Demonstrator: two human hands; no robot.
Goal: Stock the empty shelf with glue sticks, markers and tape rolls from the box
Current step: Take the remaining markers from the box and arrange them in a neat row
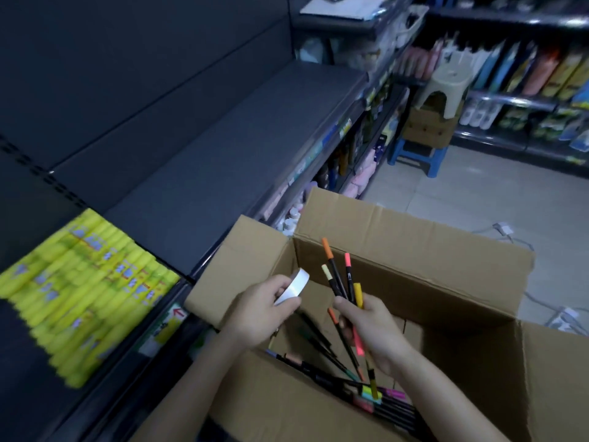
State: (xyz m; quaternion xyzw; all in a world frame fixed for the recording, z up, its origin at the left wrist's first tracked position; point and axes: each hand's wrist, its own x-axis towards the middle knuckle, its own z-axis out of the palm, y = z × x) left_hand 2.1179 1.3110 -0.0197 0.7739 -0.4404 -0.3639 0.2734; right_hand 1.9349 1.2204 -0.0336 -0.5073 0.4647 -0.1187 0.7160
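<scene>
Left fingers pinch a smooth white tape roll, right fingers clasp slim black-barrelled markers over the cardboard box.

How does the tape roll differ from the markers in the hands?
The tape roll is one white ring; the markers are several thin black sticks with coloured caps. The left hand holds the tape roll; the right hand grips the markers as a fanned bunch. Both are held above the open box.
</scene>
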